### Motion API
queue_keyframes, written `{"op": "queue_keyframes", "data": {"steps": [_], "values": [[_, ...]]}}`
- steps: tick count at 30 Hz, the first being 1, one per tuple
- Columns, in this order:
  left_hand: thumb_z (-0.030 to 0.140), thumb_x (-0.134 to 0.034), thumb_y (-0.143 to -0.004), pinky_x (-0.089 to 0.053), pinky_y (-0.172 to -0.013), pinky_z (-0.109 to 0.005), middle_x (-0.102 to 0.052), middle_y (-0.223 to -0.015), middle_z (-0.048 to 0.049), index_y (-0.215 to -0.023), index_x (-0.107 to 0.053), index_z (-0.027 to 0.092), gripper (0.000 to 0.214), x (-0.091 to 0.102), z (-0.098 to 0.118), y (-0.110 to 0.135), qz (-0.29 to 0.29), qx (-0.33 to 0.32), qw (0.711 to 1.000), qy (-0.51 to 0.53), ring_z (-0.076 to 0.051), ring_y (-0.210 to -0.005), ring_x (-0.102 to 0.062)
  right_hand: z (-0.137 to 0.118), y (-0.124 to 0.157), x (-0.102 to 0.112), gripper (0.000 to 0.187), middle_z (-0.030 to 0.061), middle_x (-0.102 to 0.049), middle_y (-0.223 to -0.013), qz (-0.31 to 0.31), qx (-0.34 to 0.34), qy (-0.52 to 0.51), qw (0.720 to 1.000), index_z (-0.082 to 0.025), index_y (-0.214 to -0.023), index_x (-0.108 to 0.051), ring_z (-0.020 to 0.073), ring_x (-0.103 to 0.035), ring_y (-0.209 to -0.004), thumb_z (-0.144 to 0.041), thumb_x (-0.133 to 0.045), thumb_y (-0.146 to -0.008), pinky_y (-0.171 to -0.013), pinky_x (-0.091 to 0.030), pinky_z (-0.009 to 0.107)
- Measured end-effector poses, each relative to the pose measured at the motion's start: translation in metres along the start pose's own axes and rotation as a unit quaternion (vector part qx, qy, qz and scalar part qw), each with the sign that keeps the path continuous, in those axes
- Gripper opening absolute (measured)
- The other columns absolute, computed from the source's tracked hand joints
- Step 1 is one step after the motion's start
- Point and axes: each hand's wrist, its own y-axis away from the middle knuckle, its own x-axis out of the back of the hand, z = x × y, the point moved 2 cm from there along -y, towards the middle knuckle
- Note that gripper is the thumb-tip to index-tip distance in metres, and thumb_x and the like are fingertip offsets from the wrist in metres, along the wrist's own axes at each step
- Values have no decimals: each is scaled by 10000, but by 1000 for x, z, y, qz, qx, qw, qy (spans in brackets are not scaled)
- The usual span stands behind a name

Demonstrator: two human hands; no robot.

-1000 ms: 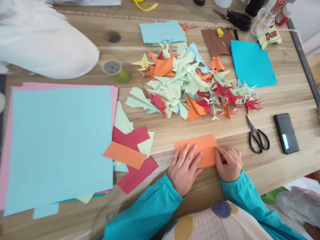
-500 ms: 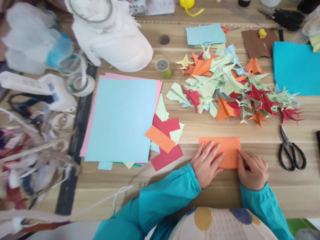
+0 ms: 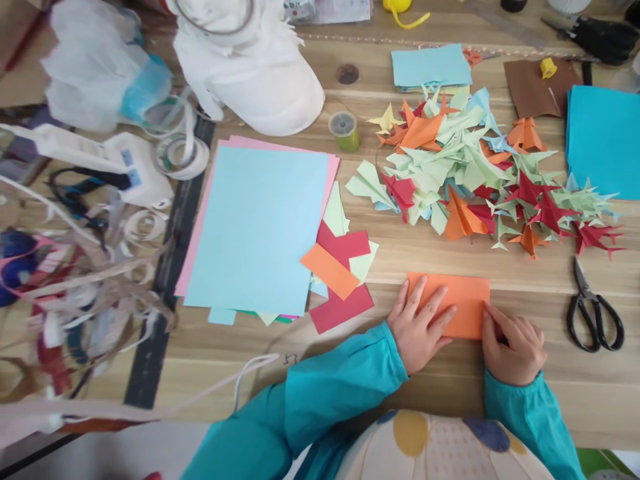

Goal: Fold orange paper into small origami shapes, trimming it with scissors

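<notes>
A rectangle of orange paper (image 3: 467, 308) lies on the wooden table in front of me. Across its left part my left hand (image 3: 419, 327) rests flat, with the fingers spread. My right hand (image 3: 515, 343) is at the paper's right edge, thumb and forefinger pinching it and the other fingers curled in. Part of the paper's left side is hidden under my left hand. Beyond it spreads a pile of folded paper shapes (image 3: 465, 160) in pale green, orange, red and blue. To the right of my right hand lie black-handled scissors (image 3: 593, 313).
Left of my hands are large light blue sheets (image 3: 260, 227), with red paper strips (image 3: 343, 310) and an orange strip (image 3: 330, 271) beside them. A white cap (image 3: 270, 87) and a thread spool (image 3: 344, 130) stand farther back. Tangled ribbons (image 3: 100, 300) cover the left side.
The camera view has shifted, so most things appear farther right. Both hands keep nearly the same place on the orange paper.
</notes>
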Motion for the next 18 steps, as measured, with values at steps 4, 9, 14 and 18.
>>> {"op": "queue_keyframes", "data": {"steps": [4, 9, 14, 18], "values": [[454, -513, -785, -203, -1005, -634, -367, -1385, -118, -1194, -508, 215, 474, -1, 0, 1, -12, -8, 1000, 6, -380, -1318, -167, 0, 0, 0, 134, -19, -518, -474, 4, -2, 5, 1000, -191, -846, -698, 108, -480, -480, -211, -618, -741, -597, -357, 262], [433, -523, -788, -230, -1010, -620, -392, -1367, -130, -1171, -520, 201, 448, -1, 0, 2, -6, -16, 1000, 11, -365, -1313, -196, 0, 0, 0, 135, -26, -506, -458, 7, 1, 8, 1000, -192, -844, -697, 107, -472, -472, -194, -627, -730, -591, -355, 260], [408, -531, -793, -273, -995, -615, -457, -1321, -111, -1121, -559, 201, 389, -3, 1, 3, 24, -13, 1000, 14, -381, -1310, -180, -1, -1, 0, 131, -28, -500, -456, 10, 2, 6, 1000, -189, -835, -697, 105, -464, -470, -177, -638, -719, -592, -354, 259], [385, -523, -805, -266, -999, -617, -446, -1327, -125, -1118, -555, 192, 369, -3, 2, 4, 16, -20, 1000, 12, -364, -1309, -201, -1, -1, 1, 139, -28, -501, -458, 9, 5, 8, 1000, -188, -837, -697, 106, -464, -474, -164, -640, -713, -589, -354, 259]]}}
